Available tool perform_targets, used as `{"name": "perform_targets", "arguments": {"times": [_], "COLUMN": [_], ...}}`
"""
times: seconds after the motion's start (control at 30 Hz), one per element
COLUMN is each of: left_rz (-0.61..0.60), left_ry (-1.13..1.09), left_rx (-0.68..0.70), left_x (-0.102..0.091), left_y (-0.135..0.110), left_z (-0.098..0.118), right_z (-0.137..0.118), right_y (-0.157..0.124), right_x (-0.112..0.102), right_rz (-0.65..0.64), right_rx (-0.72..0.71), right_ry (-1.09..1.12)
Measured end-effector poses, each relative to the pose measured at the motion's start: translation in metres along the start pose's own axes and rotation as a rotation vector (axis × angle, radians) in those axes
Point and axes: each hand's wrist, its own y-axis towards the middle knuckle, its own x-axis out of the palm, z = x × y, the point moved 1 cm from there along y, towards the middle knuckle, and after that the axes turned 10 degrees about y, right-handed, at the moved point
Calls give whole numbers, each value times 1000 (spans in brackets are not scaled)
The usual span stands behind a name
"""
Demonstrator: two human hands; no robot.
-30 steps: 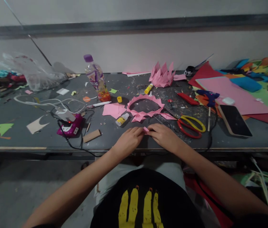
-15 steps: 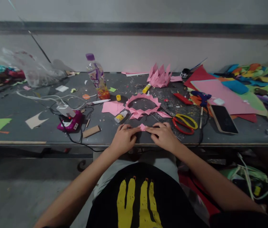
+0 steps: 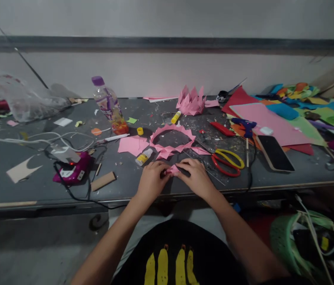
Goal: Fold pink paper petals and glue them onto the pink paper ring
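Head view: pink paper (image 3: 172, 170) between hands (image 3: 151, 181) (image 3: 198, 180)

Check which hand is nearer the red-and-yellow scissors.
Right. The right hand sits just beside the scissors, toward the table edge; the left hand is farther off, beyond the pink paper piece both hands pinch.

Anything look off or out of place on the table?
Nothing damaged or spilled. The table is littered with paper scraps, the small glue bottle lies on its side, and a yellow cap sits loose, apart from the glue stick. The left hand and right hand pinch a small pink paper piece.
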Motion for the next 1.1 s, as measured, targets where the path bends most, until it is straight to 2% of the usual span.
{"name": "perform_targets", "arguments": {"times": [0.13,0.23,0.47,0.57,0.73,0.83,0.93,1.03,1.1], "left_rz": [-39,-56,-144,-127,106,87,91,118,84], "left_ry": [-288,-452,-757,-653,-13,230,199,-23,-198], "left_rx": [-90,-115,-119,-99,-78,-65,-33,26,56], "left_x": [-2,-2,-1,0,-2,3,7,6,4], "left_y": [1,1,9,15,28,32,30,24,20], "left_z": [-3,-5,-6,-8,-9,-11,-16,-20,-21], "right_z": [-1,-3,-3,1,16,22,23,24,25], "right_y": [4,7,11,11,10,11,12,11,10], "right_x": [-8,-12,-9,-6,-6,-6,-4,-2,-1], "right_rz": [-87,-142,-63,-7,200,251,264,282,284], "right_rx": [24,102,193,204,253,270,275,272,264], "right_ry": [285,497,676,718,727,783,817,837,843]}}
